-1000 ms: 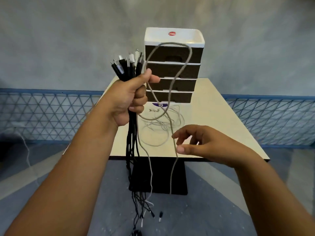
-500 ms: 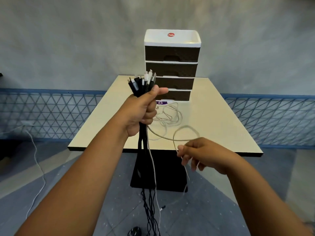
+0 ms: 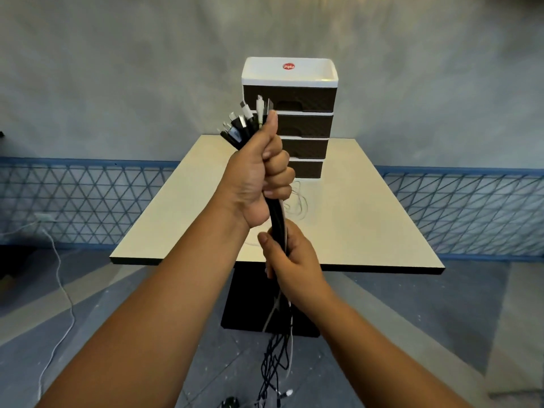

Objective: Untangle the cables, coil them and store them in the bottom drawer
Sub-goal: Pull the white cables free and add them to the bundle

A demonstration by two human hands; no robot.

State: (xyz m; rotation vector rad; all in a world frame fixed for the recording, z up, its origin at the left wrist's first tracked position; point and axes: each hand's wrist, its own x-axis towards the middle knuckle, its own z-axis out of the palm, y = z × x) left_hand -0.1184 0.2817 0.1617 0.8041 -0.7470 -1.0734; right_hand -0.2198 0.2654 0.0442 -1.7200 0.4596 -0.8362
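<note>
My left hand (image 3: pixel 259 184) is fisted around a bundle of black and white cables (image 3: pixel 278 213), their plug ends (image 3: pixel 244 122) fanning out above the thumb. Just below it, my right hand (image 3: pixel 290 254) is closed around the same bundle. The loose cable ends (image 3: pixel 276 360) hang down to the floor. Behind the hands, a small drawer unit (image 3: pixel 303 125) with a white top and several dark drawers stands on the cream table (image 3: pixel 368 219). Its bottom drawer (image 3: pixel 306 169) is closed, partly hidden by my left hand. A thin white cable (image 3: pixel 298 201) lies tangled on the table in front of the unit.
The table has a black pedestal base (image 3: pixel 250 301). A white cord (image 3: pixel 59 278) trails over the grey floor at the left. A blue mesh barrier (image 3: pixel 82 201) runs along the grey wall behind the table.
My right hand let go of the grey cable loop, rose and closed around the bundle under my left hand. My left hand moved the bundle to the centre.
</note>
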